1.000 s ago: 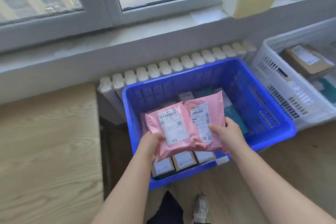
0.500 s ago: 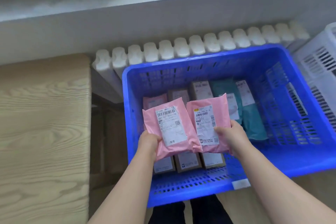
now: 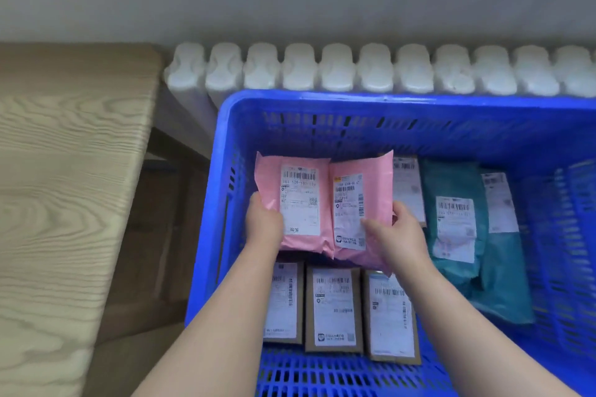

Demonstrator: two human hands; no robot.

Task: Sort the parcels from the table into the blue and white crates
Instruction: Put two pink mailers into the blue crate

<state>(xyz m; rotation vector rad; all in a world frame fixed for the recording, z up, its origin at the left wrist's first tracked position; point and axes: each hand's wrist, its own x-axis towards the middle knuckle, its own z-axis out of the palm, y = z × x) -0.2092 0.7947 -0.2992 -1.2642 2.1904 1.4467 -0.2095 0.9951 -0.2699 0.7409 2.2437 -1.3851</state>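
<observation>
Two pink mailer parcels with white labels are held side by side low inside the blue crate (image 3: 383,100). My left hand (image 3: 263,224) grips the left pink parcel (image 3: 298,203) at its lower left edge. My right hand (image 3: 398,234) grips the right pink parcel (image 3: 358,203) at its lower right, thumb across the label. Below them lie three brown cardboard boxes (image 3: 333,309) in a row on the crate floor. Teal mailers (image 3: 458,222) lie to the right inside the crate. The white crate is out of view.
A wooden table (image 3: 64,187) stands to the left with a gap between it and the crate. A white radiator (image 3: 354,69) runs along the wall just behind the crate. Another labelled box (image 3: 408,190) sits behind the pink parcels.
Both hands have lowered the two pink parcels deeper into the blue crate, toward its back left. The view has tilted down; window and white crate have left the frame.
</observation>
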